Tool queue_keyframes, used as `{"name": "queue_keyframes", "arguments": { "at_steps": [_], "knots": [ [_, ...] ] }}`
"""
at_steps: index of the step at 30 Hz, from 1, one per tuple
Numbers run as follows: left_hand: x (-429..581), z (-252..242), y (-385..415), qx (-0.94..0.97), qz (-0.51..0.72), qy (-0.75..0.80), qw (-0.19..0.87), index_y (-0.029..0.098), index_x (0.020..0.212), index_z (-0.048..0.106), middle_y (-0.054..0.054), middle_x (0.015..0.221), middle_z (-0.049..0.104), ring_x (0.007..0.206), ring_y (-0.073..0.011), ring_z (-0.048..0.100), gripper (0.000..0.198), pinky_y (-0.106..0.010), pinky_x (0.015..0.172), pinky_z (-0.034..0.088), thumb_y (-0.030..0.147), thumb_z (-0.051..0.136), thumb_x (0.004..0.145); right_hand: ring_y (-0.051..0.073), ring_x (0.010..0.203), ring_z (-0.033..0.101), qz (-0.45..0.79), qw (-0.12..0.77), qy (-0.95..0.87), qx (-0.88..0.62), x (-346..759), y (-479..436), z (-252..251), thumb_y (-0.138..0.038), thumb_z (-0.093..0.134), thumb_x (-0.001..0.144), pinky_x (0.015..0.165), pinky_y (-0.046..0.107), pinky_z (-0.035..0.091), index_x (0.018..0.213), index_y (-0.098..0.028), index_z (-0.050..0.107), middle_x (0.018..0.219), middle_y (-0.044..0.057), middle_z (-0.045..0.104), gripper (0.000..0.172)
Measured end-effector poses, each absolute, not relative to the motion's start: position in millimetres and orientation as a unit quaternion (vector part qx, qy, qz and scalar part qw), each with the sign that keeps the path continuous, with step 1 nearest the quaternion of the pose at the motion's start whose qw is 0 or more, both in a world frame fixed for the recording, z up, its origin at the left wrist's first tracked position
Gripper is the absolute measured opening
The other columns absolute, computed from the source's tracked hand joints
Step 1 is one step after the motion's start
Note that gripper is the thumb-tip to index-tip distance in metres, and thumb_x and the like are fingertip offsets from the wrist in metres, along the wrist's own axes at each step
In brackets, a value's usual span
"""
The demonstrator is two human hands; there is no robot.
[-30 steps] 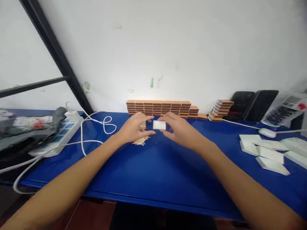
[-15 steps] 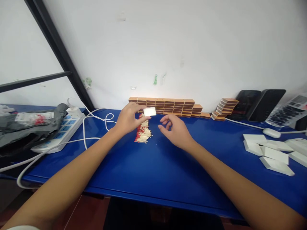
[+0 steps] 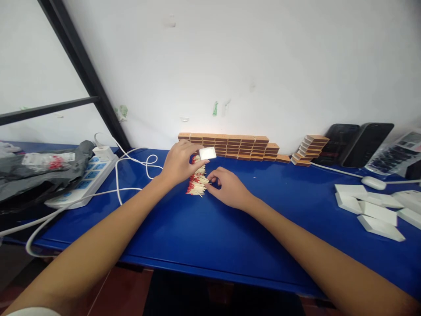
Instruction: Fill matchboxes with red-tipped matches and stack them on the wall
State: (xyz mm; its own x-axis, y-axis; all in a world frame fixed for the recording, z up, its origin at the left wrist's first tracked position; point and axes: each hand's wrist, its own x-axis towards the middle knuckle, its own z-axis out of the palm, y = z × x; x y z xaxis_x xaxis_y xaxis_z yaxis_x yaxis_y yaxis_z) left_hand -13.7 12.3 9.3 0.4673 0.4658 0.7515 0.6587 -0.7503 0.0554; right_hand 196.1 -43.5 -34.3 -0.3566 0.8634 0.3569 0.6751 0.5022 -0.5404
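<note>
My left hand (image 3: 180, 163) pinches a small white matchbox tray (image 3: 207, 153) between thumb and fingers, holding it tilted above the far part of a match pile. The red-headed matches (image 3: 197, 188) lie on the blue table with their heads to the left and pale sticks pointing right. My right hand (image 3: 226, 186) is at the right side of this pile, thumb and forefinger closed around the stick ends of some matches. How many it grips cannot be made out.
Stacked matchboxes (image 3: 237, 147) line the wall, with a staggered stack of white trays and covers (image 3: 307, 151) farther right. Several white trays (image 3: 378, 213) lie at right, near two dark phones (image 3: 368, 145). A power strip (image 3: 88, 180), cables and a grey bag (image 3: 49, 171) occupy the left.
My right hand has moved left and slightly down, from beside the pile to the match ends. My left hand still holds the tray in about the same place.
</note>
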Motion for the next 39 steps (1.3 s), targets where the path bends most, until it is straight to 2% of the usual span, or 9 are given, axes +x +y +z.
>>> {"name": "queue_keyframes", "arguments": {
  "at_steps": [10,19,27,33,39],
  "knots": [
    [-13,8,13,-0.847,-0.394,-0.33,0.136,0.017,0.116,0.074,-0.009,0.106,0.079,0.099,-0.0269,0.067,0.032,-0.043,0.09,0.055,0.042,0.076,0.095,0.017,0.076,0.059,0.181,0.295,-0.803,-0.485,197,-42,-31,-0.027,0.074,0.092,0.072,0.032,0.045,0.083,-0.02,0.067,0.087,0.003,0.065,0.014],
    [-14,9,13,-0.857,-0.373,-0.335,0.122,0.018,0.115,0.074,-0.007,0.102,0.079,0.098,-0.0271,0.066,0.029,-0.042,0.089,0.054,0.039,0.075,0.096,0.017,0.078,0.059,0.194,0.292,-0.832,-0.429,210,-41,-28,-0.027,0.066,0.099,0.074,0.032,0.047,0.086,-0.02,0.067,0.088,0.003,0.063,0.015],
    [-15,7,14,-0.88,-0.333,-0.323,0.102,0.02,0.114,0.074,-0.008,0.101,0.078,0.098,-0.027,0.066,0.032,-0.042,0.089,0.053,0.042,0.08,0.092,0.017,0.074,0.056,0.212,0.279,-0.837,-0.421,249,-44,1,-0.041,0.063,0.101,0.068,0.032,0.045,0.089,-0.021,0.068,0.087,0.004,0.065,0.024],
    [-5,3,3,-0.903,-0.305,-0.299,0.041,0.02,0.113,0.075,-0.006,0.098,0.077,0.093,-0.0245,0.066,0.034,-0.037,0.082,0.051,0.042,0.084,0.088,0.018,0.072,0.053,0.171,0.342,-0.815,-0.436,265,-39,16,-0.038,0.066,0.099,0.066,0.031,0.041,0.088,-0.021,0.067,0.081,0.002,0.062,0.019],
    [6,1,-10,-0.914,-0.288,-0.286,0.004,0.021,0.116,0.077,-0.006,0.102,0.078,0.096,-0.0244,0.066,0.034,-0.038,0.085,0.052,0.042,0.084,0.089,0.018,0.073,0.054,0.164,0.297,-0.836,-0.431,265,-39,12,-0.035,0.064,0.099,0.067,0.031,0.04,0.088,-0.022,0.067,0.084,0.003,0.063,0.017]
  ]
}}
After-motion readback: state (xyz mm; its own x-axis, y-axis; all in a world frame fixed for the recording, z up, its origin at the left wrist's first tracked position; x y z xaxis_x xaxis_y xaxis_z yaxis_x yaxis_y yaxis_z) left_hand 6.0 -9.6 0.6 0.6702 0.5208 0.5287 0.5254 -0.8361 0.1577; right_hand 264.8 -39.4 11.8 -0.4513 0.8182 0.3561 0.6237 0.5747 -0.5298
